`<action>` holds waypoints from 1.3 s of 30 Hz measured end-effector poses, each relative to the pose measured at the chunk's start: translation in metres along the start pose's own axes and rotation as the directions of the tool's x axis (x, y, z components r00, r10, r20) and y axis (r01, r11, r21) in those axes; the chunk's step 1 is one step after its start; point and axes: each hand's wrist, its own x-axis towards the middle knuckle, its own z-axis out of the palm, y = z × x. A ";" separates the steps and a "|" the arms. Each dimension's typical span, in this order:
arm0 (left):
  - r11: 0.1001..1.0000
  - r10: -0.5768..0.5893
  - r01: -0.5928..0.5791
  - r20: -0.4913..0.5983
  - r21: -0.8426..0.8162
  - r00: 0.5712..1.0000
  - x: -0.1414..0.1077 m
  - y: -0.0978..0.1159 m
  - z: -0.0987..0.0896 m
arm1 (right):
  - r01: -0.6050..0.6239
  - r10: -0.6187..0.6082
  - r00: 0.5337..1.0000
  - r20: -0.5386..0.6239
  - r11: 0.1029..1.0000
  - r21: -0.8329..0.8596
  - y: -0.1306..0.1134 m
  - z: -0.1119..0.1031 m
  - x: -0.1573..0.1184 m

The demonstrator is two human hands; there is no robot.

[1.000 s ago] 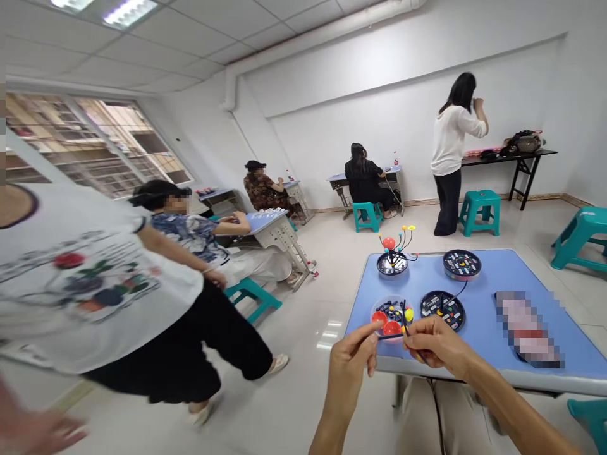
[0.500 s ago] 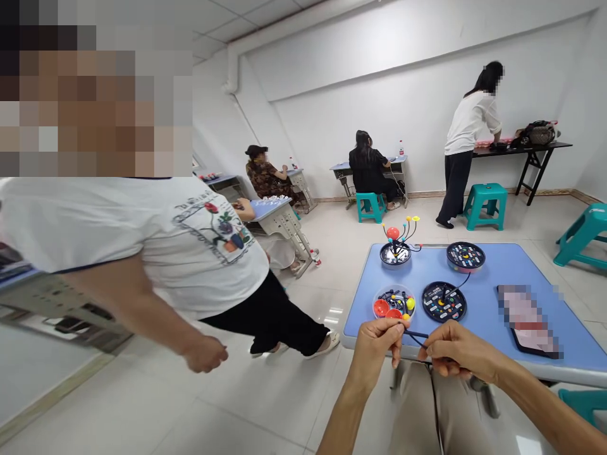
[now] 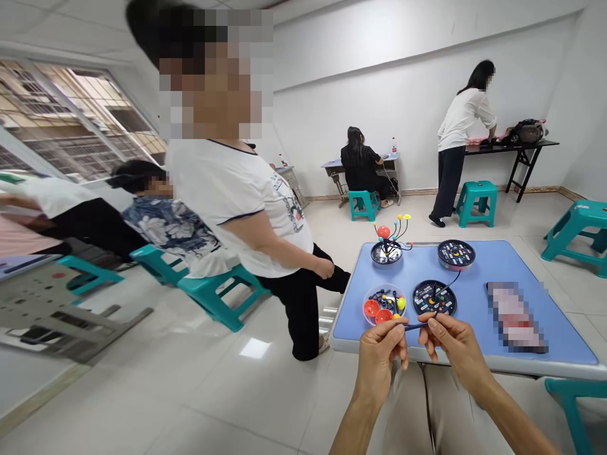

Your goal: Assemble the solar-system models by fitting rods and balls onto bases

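My left hand [image 3: 379, 354] pinches one end of a thin dark rod [image 3: 415, 326] above the table's near edge. The other end is between the fingers of my right hand [image 3: 455, 347]. Just beyond my hands, a round black tray [image 3: 434, 304] has a dark curved rod rising from its middle. To its left, a clear bowl [image 3: 372, 308] holds red half-spheres, a yellow ball and small dark pieces. Farther back stand a base with colored balls on curved wires [image 3: 386, 253] and a second black disc [image 3: 456, 254].
A phone [image 3: 516, 317] lies at the right of the blue table [image 3: 478, 284]. A person in a white shirt [image 3: 246, 202] stands close by at the left. Other people are farther off, with green stools [image 3: 478, 202] around.
The view has turned left. The near person has moved right, closer to the table, relative to the room. My hands have shifted on the dark rod, which now looks straighter between them.
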 end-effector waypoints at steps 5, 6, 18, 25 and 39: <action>0.999 0.014 -0.014 0.007 0.048 1.000 0.001 -0.001 0.004 | 0.024 -0.025 0.999 -0.037 0.999 -0.032 -0.002 -0.002 0.002; 0.998 0.015 -0.016 0.009 0.057 1.000 0.001 -0.001 0.004 | 0.023 -0.024 0.999 -0.040 0.999 -0.024 -0.002 -0.003 0.002; 0.986 0.028 -0.030 0.013 0.163 1.000 0.010 -0.010 0.003 | -0.022 0.007 0.991 -0.135 0.993 -0.114 -0.004 -0.008 0.006; 0.972 0.052 -0.056 0.020 0.228 0.998 0.012 -0.012 0.001 | 0.254 -0.312 0.949 -0.039 0.835 -0.488 -0.014 -0.011 0.013; 0.956 0.124 -0.135 0.058 0.260 0.991 0.005 -0.004 0.016 | 0.207 -0.214 0.977 0.021 0.910 -0.358 -0.027 -0.010 0.021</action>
